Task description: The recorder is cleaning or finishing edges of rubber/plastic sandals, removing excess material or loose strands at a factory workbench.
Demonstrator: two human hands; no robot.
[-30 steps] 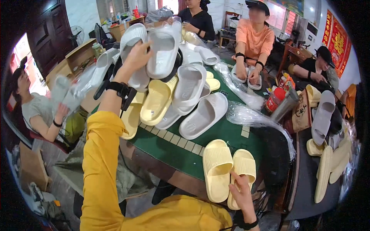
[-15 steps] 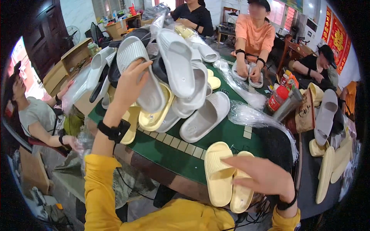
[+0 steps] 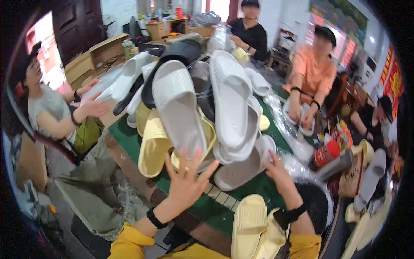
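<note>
My left hand (image 3: 186,183) is open, its fingers spread over the lower end of a white-and-grey slipper (image 3: 177,99) that leans on the heap. A yellow slipper (image 3: 153,146) lies just left of these fingers. My right hand (image 3: 280,175) has its fingers stretched out at the right edge of a grey slipper (image 3: 243,166) low on the heap; whether they touch it I cannot tell. Above this one rests a white slipper (image 3: 230,101). A pair of pale yellow slippers (image 3: 249,226) stands at the table's near edge, partly behind my right wrist.
A green table (image 3: 129,134) bears the heap, with black slippers (image 3: 183,52) on top. Clear plastic wrap (image 3: 289,129), a red-lidded jar (image 3: 327,151) and a metal flask (image 3: 334,166) lie to the right. Several co-workers sit around; one in orange (image 3: 315,69) handles slippers.
My left hand has come down from the upper heap to its lower front. My right hand has moved from the yellow pair up to the grey slipper. The view has shifted.
</note>
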